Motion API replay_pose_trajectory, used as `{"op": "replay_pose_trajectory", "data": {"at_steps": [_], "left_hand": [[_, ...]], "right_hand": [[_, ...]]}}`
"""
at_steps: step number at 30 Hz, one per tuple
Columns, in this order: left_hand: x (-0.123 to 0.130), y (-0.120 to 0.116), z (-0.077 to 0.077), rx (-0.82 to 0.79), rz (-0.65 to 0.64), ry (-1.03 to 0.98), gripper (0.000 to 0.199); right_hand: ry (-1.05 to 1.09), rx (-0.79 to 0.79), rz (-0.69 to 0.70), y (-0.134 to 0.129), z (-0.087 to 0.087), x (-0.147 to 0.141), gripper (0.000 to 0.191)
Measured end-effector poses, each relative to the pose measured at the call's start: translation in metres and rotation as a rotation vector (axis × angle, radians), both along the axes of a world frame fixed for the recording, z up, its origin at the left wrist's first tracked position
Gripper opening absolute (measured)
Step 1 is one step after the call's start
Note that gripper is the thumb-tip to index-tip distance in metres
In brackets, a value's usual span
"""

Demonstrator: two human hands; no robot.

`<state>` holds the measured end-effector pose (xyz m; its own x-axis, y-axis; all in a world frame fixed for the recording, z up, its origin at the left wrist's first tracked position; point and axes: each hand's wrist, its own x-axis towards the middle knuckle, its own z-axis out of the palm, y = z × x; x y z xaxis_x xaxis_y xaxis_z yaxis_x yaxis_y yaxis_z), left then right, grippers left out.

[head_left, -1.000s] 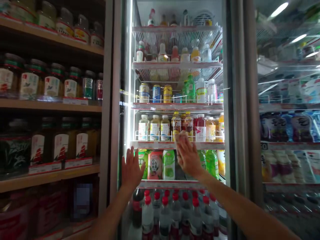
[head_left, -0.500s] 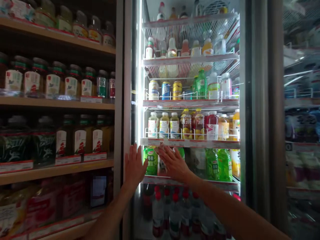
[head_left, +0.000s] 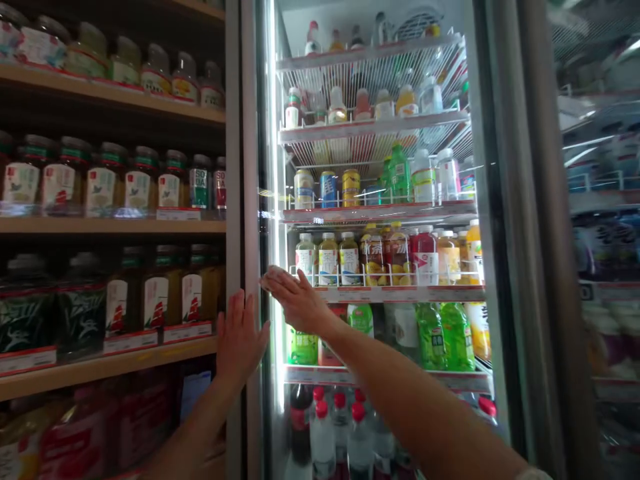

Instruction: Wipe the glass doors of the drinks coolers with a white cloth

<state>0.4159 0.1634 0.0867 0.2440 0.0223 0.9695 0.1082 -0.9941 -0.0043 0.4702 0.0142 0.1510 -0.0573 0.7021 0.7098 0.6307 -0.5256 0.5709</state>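
Here's the glass door (head_left: 375,217), standing before the lit drinks shelves (head_left: 400,294); at its left edge a pale wad (head_left: 274,272), apparently cloth, could slip if the right hand (head_left: 300,303) presses unevenly: fingers stretched flat, grip unclear. The left hand (head_left: 240,340), fingers loosely spread, visibly holding nothing, lies against the metal frame (head_left: 251,220).

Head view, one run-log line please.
left hand: spread, at metal frame | right hand: outstretched, at left edge of lit cooler | bottles: shelved
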Motion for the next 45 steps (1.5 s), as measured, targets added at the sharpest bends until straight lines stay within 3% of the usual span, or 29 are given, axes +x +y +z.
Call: {"op": "replay_pose_trajectory", "data": {"at_steps": [3, 6, 8, 11, 15, 17, 22, 24, 26, 28, 30, 31, 32, 35, 37, 38, 43, 45], "left_hand": [[0.002, -0.002, 0.013, 0.009, 0.005, -0.016, 0.060], [0.008, -0.011, 0.026, 0.015, -0.010, -0.003, 0.059], [0.013, -0.020, 0.034, 0.020, -0.027, 0.020, 0.059], [0.022, -0.042, 0.048, 0.026, -0.055, 0.043, 0.058], [0.034, -0.083, 0.069, 0.060, -0.103, 0.064, 0.061], [0.040, -0.103, 0.078, 0.063, -0.110, 0.084, 0.063], [0.052, -0.123, 0.082, 0.015, -0.099, 0.119, 0.068], [0.056, -0.122, 0.080, 0.020, -0.098, 0.101, 0.069], [0.059, -0.120, 0.078, 0.026, -0.092, 0.072, 0.068], [0.061, -0.119, 0.076, 0.036, -0.085, 0.055, 0.068], [0.061, -0.118, 0.076, 0.047, -0.081, 0.047, 0.068], [0.062, -0.118, 0.076, 0.049, -0.081, 0.047, 0.068], [0.062, -0.118, 0.076, 0.047, -0.079, 0.048, 0.068], [0.062, -0.120, 0.076, 0.029, -0.077, 0.056, 0.067], [0.062, -0.121, 0.076, 0.017, -0.078, 0.070, 0.068], [0.062, -0.121, 0.076, 0.010, -0.079, 0.074, 0.068], [0.057, -0.120, 0.078, 0.005, -0.074, 0.108, 0.071], [0.055, -0.120, 0.078, 0.005, -0.064, 0.136, 0.073]], "right_hand": [[-0.022, 0.136, -0.055, -0.020, 0.032, 0.007, 0.067], [-0.065, 0.303, -0.169, -0.079, 0.060, 0.018, 0.057], [-0.094, 0.492, -0.254, -0.122, 0.067, 0.024, 0.051], [-0.117, 0.668, -0.352, -0.160, 0.060, 0.027, 0.049], [-0.174, 0.299, -0.336, -0.167, 0.041, 0.023, 0.049], [-0.184, 0.261, -0.356, -0.180, 0.043, 0.023, 0.048], [-0.097, 0.782, -0.608, -0.257, 0.055, 0.028, 0.048], [-0.078, 0.873, -0.645, -0.274, 0.048, 0.027, 0.049], [-0.098, 0.802, -0.601, -0.275, 0.035, 0.025, 0.048], [-0.130, 0.587, -0.512, -0.271, 0.023, 0.022, 0.046], [-0.148, 0.377, -0.446, -0.274, 0.018, 0.020, 0.045], [-0.153, 0.357, -0.441, -0.280, 0.019, 0.021, 0.046], [-0.156, 0.416, -0.455, -0.289, 0.022, 0.022, 0.046], [-0.135, 0.847, -0.541, -0.313, 0.035, 0.028, 0.050], [-0.108, 0.965, -0.557, -0.313, 0.038, 0.032, 0.054], [-0.097, 0.915, -0.542, -0.307, 0.036, 0.032, 0.056], [-0.124, 0.364, -0.368, -0.269, 0.026, 0.027, 0.053], [-0.151, 0.399, -0.372, -0.273, 0.035, 0.028, 0.050]]}}
